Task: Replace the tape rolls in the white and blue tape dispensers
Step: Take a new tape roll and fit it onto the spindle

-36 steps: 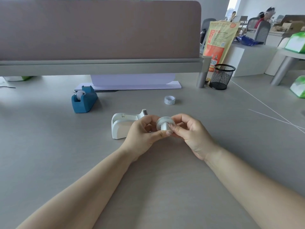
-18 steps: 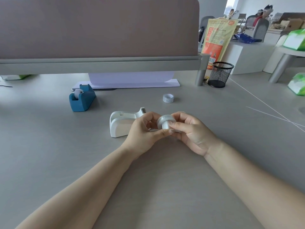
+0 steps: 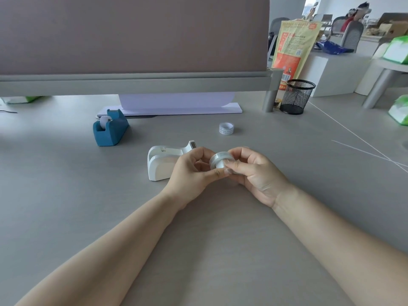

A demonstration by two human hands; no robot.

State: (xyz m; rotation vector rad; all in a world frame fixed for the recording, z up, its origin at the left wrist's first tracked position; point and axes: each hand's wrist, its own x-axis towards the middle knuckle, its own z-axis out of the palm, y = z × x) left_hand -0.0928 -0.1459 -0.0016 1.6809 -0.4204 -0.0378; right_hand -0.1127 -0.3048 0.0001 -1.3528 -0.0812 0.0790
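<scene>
A clear tape roll [image 3: 218, 159] on a whitish core is held just above the desk between my left hand [image 3: 192, 171] and my right hand [image 3: 254, 171], fingertips of both pinching it. The white tape dispenser [image 3: 162, 162] stands right behind my left hand, its roll slot showing no roll. The blue tape dispenser [image 3: 110, 128] sits farther back on the left with a white roll in it. A spare tape roll [image 3: 226, 128] lies flat on the desk behind my hands.
A grey desk [image 3: 66, 195] with a tall divider panel [image 3: 132, 34] along the back. A white stand base [image 3: 176, 104] sits under the panel. A black mesh pen cup [image 3: 297, 96] and an orange bag [image 3: 293, 45] stand at the back right.
Both hands have kept hold of the roll in about the same place; my fingers have shifted slightly on it. The view has tilted a little.
</scene>
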